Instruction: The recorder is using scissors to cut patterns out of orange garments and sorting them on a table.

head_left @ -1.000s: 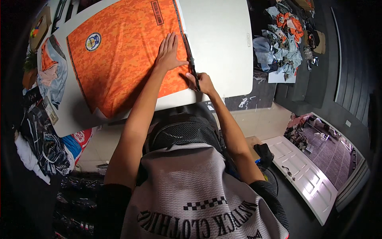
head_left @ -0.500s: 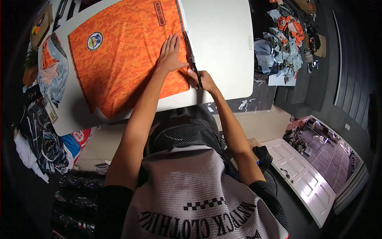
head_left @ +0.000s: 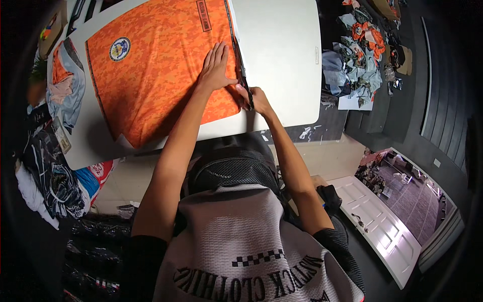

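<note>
A large orange camouflage-print fabric panel [head_left: 151, 75] lies spread on a white table, with a round emblem at its upper left and a dark strip along each side. My left hand [head_left: 216, 70] rests flat on the panel near its right edge, fingers stretched out. Just right of it, my right hand [head_left: 257, 100] grips black scissors [head_left: 243, 75] by the handles. Their blades point away from me and run along the panel's right edge, by the dark strip and a thin white margin. How far the blades are apart is hard to make out.
The white table [head_left: 282, 60] extends right of the panel. Grey and orange cloth pieces [head_left: 66, 88] hang over its left end. Fabric scraps [head_left: 359, 60] are piled beyond its right end. A white door [head_left: 377, 226] stands ajar at the lower right.
My right hand and the scissors' handles have shifted slightly left, toward the panel. My left hand stays flat in the same spot on the fabric.
</note>
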{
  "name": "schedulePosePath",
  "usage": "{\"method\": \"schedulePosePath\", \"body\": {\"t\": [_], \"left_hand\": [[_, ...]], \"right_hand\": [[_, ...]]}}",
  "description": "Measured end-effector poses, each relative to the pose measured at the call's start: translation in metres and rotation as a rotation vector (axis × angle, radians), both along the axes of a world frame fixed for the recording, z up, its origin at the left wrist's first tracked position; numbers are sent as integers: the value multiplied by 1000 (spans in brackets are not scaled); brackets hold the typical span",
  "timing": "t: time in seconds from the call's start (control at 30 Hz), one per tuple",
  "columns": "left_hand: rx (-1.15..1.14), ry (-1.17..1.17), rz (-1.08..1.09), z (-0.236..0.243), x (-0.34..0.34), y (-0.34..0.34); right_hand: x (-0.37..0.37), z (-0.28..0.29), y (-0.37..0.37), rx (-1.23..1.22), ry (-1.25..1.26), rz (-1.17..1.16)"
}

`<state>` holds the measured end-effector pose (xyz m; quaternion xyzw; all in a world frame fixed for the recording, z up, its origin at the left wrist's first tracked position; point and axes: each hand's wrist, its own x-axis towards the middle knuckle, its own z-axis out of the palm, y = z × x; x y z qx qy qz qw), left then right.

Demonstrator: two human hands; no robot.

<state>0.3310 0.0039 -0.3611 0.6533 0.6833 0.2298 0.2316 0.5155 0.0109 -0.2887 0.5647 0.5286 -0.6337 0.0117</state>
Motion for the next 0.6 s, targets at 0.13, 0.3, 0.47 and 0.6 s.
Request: {"method": "schedulePosePath", "body": {"t": [0.13,0.3,0.47,0.6], "left_hand": [[14,-4,-1,-2,0,-1],[2,10,-7,0,0,0],[4,45,-1,1,0,-1],[2,40,-1,2,1,-1]], "right_hand": [[0,-1,-1,0,30,-14],[-1,-1,-2,17,-6,-25],[-1,-5,-2,15,-22,-30],[1,-8,-3,25,1,-25]]}}
